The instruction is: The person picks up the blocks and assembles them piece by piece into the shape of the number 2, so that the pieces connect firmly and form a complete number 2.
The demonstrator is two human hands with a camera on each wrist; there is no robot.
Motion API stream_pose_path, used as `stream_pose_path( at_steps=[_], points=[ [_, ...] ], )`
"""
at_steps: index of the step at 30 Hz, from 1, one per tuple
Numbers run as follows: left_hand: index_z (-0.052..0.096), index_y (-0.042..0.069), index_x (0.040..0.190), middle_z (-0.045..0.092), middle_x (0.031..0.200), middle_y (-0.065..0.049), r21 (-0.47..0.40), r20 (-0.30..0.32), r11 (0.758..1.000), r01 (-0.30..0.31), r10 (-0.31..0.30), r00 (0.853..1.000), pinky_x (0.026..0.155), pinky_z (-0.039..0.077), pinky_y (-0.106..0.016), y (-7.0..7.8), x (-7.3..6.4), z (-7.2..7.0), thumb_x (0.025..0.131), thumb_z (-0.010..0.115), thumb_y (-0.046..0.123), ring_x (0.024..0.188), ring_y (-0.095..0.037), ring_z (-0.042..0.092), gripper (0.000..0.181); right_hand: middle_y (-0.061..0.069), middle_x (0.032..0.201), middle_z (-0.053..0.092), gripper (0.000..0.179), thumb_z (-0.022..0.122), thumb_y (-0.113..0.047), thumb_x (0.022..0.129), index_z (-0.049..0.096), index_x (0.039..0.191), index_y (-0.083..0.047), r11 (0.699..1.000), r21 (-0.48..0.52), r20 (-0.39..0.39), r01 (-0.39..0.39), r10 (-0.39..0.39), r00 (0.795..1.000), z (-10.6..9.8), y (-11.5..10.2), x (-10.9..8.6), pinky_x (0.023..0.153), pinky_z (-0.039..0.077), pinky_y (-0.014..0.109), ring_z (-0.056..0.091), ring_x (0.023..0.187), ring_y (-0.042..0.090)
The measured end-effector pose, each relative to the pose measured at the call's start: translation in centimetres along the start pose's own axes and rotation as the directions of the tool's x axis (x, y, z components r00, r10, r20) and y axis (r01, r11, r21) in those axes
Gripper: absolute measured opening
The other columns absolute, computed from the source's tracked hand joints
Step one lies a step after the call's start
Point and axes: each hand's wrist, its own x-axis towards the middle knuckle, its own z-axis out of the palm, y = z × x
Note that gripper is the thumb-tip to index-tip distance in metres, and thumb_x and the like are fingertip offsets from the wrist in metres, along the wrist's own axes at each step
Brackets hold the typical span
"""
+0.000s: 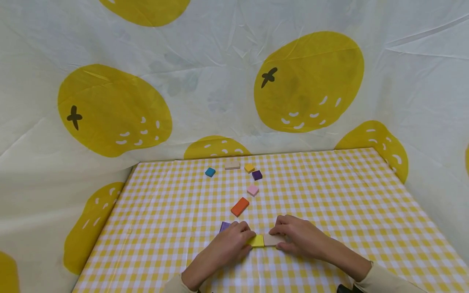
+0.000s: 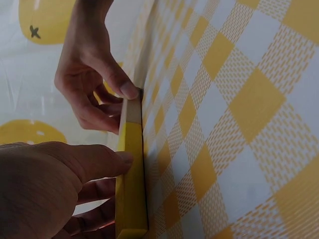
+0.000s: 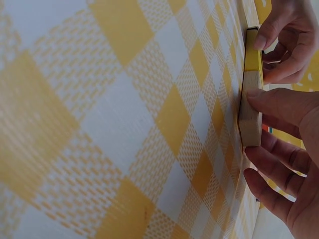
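My left hand (image 1: 229, 244) pinches a yellow block (image 1: 257, 241) between thumb and fingers, low on the checked cloth. A plain wooden block (image 1: 271, 240) lies end to end with it, and my right hand (image 1: 302, 236) grips that one the same way. In the left wrist view the yellow block (image 2: 131, 184) meets the wooden block (image 2: 131, 109) in one straight row. The right wrist view shows the wooden block (image 3: 250, 109) under my right thumb, its ends touching the yellow piece. A purple block (image 1: 224, 226) is partly hidden behind my left hand.
Beyond my hands lie an orange block (image 1: 239, 207), a pink block (image 1: 253, 190), a dark purple block (image 1: 257, 175), a yellow-orange block (image 1: 249, 167), a wooden block (image 1: 232, 165) and a blue block (image 1: 210, 172). A lemon-print curtain (image 1: 212, 81) hangs behind the checked tablecloth (image 1: 311, 191).
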Motion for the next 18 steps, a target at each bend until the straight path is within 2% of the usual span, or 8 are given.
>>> stream_pose_path(
  at_steps=[12, 18],
  points=[
    [0.075, 0.015, 0.111, 0.064, 0.106, 0.003, 0.001, -0.018, 1.000, 0.001, -0.001, 1.000, 0.076, 0.048, -0.016, -0.18, 0.32, -0.16, 0.089, 0.080, 0.021, 0.090, -0.010, 0.057, 0.024, -0.010, 0.101, 0.059, 0.029, 0.082, -0.026, 0.086, 0.076, 0.112, -0.015, 0.999, -0.015, -0.021, -0.038, 0.038, 0.999, -0.08, -0.19, 0.23, 0.065, 0.049, 0.019, 0.053, 0.085, 0.002],
    [0.075, 0.015, 0.109, 0.064, 0.105, 0.002, 0.025, -0.052, 0.999, -0.020, 0.021, 0.998, 0.076, 0.050, -0.018, -0.20, 0.35, -0.10, 0.087, 0.082, 0.022, 0.091, -0.012, 0.058, 0.025, -0.010, 0.101, 0.058, 0.029, 0.083, -0.026, 0.086, 0.076, 0.112, -0.016, 0.999, -0.019, -0.023, -0.041, 0.041, 0.999, -0.10, -0.21, 0.30, 0.065, 0.049, 0.020, 0.053, 0.085, 0.002]
  ],
)
